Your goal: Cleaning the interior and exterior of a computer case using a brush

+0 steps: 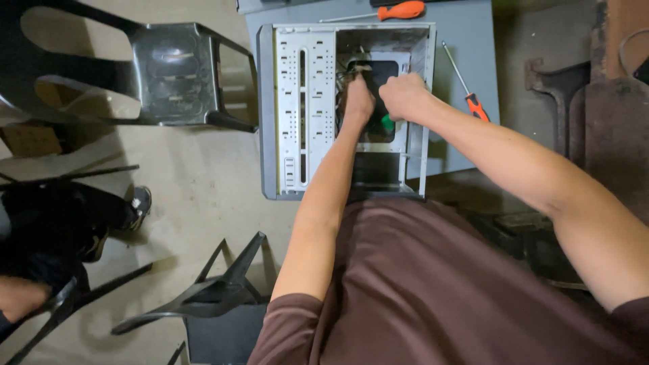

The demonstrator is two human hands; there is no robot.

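Chair: a dark plastic chair stands on the floor, left of the table.
Computer case: an open grey computer case lies on the grey table, its inside facing up.
Left hand: the left hand reaches into the case; fingers curled down on a part inside, exact grasp hidden.
Right hand: the right hand, just beside the left, is closed in a fist around a green-handled tool.
Screwdrivers: an orange-handled screwdriver lies beyond the case; a second screwdriver lies right of it.
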